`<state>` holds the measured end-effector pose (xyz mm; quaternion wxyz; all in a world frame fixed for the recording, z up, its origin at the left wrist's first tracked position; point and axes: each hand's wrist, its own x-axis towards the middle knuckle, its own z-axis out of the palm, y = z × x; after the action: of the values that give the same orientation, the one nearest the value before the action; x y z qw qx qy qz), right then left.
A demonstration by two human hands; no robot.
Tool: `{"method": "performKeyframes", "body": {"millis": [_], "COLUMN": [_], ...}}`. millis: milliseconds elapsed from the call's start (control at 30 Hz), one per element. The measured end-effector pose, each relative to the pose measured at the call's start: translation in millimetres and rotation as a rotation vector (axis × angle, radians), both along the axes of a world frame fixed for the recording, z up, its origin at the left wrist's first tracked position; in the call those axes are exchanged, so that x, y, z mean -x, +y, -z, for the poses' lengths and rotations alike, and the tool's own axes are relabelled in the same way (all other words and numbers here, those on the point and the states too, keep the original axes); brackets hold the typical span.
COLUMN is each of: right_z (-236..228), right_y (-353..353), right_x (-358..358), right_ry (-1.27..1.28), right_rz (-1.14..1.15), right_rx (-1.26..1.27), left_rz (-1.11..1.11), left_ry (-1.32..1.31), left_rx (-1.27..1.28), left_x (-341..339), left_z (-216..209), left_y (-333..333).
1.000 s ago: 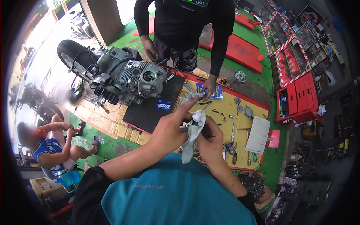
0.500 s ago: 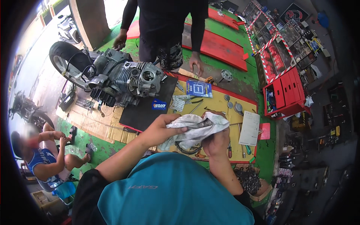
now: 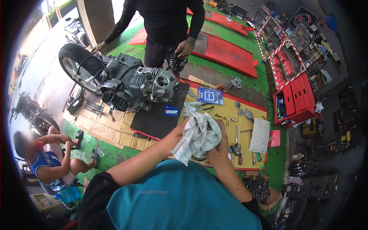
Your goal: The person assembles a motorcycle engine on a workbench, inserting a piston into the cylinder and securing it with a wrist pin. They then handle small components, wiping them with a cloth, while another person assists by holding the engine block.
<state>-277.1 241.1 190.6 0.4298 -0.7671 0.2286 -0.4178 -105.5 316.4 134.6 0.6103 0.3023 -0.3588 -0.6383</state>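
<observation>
A: Head view: your two hands meet at chest height over the yellow mat [image 3: 230, 111], and both are bundled in a rag [image 3: 197, 137]. It is a soft, crumpled, grey-white cloth, folded into thick creases, one corner hanging down toward your teal shirt.

B: How do your hands sit on it?

A: Your right hand [image 3: 219, 145] is curled shut around the right side of the rag, knuckles showing. Your left hand [image 3: 177, 135] presses in from the left with the cloth draped over its fingers, so you cannot tell how far it is closed. Whether anything is wrapped inside the rag is hidden.

B: And what lies around it?

A: Beyond the rag, a flat black rubber mat [image 3: 163, 115] carries a scooter engine [image 3: 138, 86]: ribbed cast metal, dull grey, with a round port facing you and a black tyre [image 3: 76, 63] at its far end. The yellow mat holds small loose parts: round metal discs, bolts, a blue packet [image 3: 210, 94], a white sheet of paper [image 3: 260, 135], screwdrivers near its edge. To the right a red tool cabinet [image 3: 297, 100] stands with a drawer open; small bottles show inside. A person in black [image 3: 163, 23] stands behind the engine, one hand on the tyre. Another person [image 3: 46, 153] sits at lower left.
</observation>
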Motion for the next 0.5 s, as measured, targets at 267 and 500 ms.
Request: {"method": "performKeyframes", "body": {"millis": [267,500], "right_z": [-4.2,-1.8], "right_y": [1.9,-3.7], "right_x": [-0.6,0.5], "right_ry": [-0.017,0.131], "right_rz": [0.023,-0.091], "right_rx": [0.253,0.358], "left_rz": [0.042,0.754], "left_ry": [0.267,2.698], "left_rx": [0.040,-0.515], "left_x": [9.4,-12.1], "left_z": [9.2,35.2], "left_y": [-11.2,-16.7]}}
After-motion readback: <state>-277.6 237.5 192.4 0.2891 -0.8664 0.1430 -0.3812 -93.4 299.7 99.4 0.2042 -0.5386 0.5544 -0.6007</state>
